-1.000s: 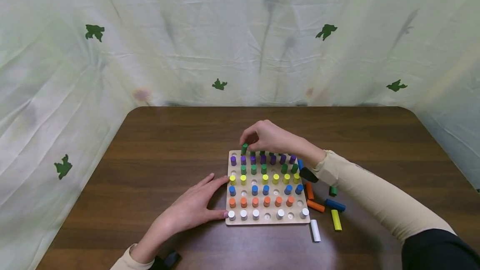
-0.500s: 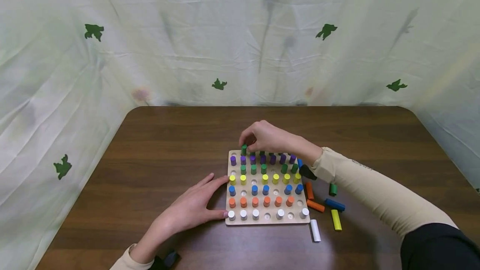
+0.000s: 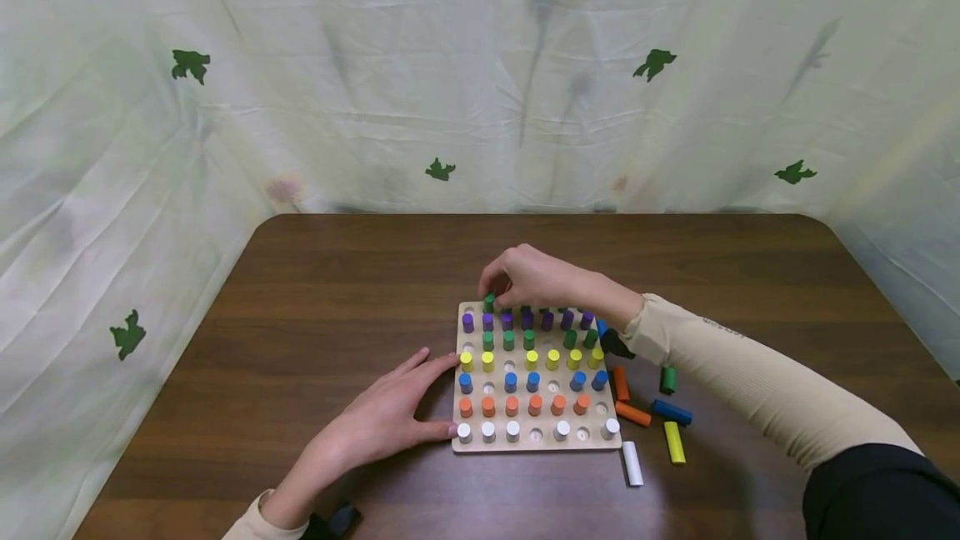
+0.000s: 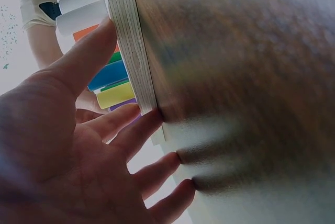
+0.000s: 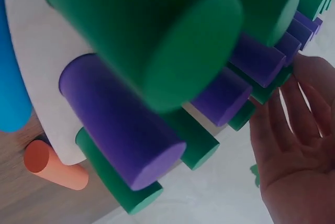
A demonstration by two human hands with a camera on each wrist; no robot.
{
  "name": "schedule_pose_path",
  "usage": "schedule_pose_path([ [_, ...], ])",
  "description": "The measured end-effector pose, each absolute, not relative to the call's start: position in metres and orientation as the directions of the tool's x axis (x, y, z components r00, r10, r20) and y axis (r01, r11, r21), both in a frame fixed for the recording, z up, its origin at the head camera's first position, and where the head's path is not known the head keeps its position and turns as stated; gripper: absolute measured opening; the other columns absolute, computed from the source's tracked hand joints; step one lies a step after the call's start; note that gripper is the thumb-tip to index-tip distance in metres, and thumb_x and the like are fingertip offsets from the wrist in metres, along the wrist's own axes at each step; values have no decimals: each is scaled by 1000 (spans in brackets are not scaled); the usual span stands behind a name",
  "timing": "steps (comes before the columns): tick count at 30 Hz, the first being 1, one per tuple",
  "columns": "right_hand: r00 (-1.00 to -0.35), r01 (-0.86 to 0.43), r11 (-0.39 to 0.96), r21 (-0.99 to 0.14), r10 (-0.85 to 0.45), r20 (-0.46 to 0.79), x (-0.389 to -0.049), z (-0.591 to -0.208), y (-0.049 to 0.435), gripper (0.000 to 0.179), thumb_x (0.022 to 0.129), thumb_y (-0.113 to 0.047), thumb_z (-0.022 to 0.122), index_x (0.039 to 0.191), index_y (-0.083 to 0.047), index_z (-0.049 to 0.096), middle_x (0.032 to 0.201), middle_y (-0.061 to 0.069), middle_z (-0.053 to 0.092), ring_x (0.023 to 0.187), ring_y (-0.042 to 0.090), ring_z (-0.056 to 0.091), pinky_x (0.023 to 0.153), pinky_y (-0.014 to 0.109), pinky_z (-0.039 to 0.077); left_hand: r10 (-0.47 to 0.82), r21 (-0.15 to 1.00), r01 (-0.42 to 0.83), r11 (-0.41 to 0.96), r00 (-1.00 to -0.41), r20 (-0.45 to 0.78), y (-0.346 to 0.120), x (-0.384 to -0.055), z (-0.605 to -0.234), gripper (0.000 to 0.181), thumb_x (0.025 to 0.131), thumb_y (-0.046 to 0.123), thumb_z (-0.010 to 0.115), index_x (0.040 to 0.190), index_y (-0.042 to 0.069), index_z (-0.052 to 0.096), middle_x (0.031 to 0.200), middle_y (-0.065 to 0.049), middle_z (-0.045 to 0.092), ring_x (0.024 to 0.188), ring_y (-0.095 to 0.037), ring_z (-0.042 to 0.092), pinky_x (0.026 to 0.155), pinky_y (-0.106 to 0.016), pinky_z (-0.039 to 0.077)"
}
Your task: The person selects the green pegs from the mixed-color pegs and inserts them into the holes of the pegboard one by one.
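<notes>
A wooden pegboard point(image 3: 498, 447) stands on the table with rows of coloured pegs upright in it. At its back left my right hand point(image 3: 534, 275) pinches a green peg point(image 3: 489, 303), low at the second hole of the back row. From the right wrist, my right hand point(image 5: 298, 135) shows beyond a purple peg point(image 5: 120, 122), fingertips at the row's far end. My left hand point(image 3: 382, 407) rests on the table with straight fingers, thumb and index fingertip at the board's left edge. The left wrist view shows that thumb point(image 4: 89, 51) against the board's side point(image 4: 131, 41) near the white pegs.
Loose pegs lie right of the board: white point(image 3: 632, 463), yellow point(image 3: 674, 442), blue point(image 3: 671, 412), green point(image 3: 667, 379) and orange point(image 3: 633, 414). The right sleeve point(image 3: 735, 365) spans over this side. A pale curtain point(image 3: 480, 90) hangs behind the table point(image 3: 315, 290).
The green peg in my right hand has gone down a little toward the board, the hand lowering slightly with it. My left hand stays in place.
</notes>
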State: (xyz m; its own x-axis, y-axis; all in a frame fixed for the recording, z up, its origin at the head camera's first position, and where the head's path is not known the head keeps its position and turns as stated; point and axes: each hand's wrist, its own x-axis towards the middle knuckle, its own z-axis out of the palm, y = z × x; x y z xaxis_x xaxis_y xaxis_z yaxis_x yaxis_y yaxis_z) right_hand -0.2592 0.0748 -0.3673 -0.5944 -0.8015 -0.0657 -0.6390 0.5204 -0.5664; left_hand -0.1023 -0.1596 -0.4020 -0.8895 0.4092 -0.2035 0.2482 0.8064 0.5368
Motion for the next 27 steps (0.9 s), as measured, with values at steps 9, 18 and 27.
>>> schedule_pose_path([
  [9, -605, -590, 568, -574, -782, -152, -259, -366, 75, 18, 94, -15, 69, 111, -12, 71, 100, -6, 69, 93, 7, 65, 80, 27, 53, 407, 544, 242, 804, -890, -204, -160, -102, -403, 82, 79, 49, 79, 148, 23, 44, 149, -1, 45, 146, -28, 24, 108, -60, 30],
  [18, -633, -589, 550, -593, -769, -84, -252, -354, 90, 24, 95, -16, 67, 118, -10, 69, 104, -5, 69, 94, 10, 65, 82, 27, 53, 403, 543, 237, 806, -891, -210, -160, -102, -403, 82, 79, 49, 80, 148, 23, 45, 150, -1, 45, 146, -28, 24, 107, -60, 30],
  [27, -666, -613, 537, -580, -746, 13, -235, -341, 113, 20, 96, -18, 67, 116, -17, 69, 108, 0, 69, 91, 7, 65, 80, 28, 54, 402, 543, 235, 806, -891, -211, -160, -102, -403, 83, 78, 49, 80, 148, 22, 45, 150, -2, 45, 146, -29, 24, 107, -61, 30],
])
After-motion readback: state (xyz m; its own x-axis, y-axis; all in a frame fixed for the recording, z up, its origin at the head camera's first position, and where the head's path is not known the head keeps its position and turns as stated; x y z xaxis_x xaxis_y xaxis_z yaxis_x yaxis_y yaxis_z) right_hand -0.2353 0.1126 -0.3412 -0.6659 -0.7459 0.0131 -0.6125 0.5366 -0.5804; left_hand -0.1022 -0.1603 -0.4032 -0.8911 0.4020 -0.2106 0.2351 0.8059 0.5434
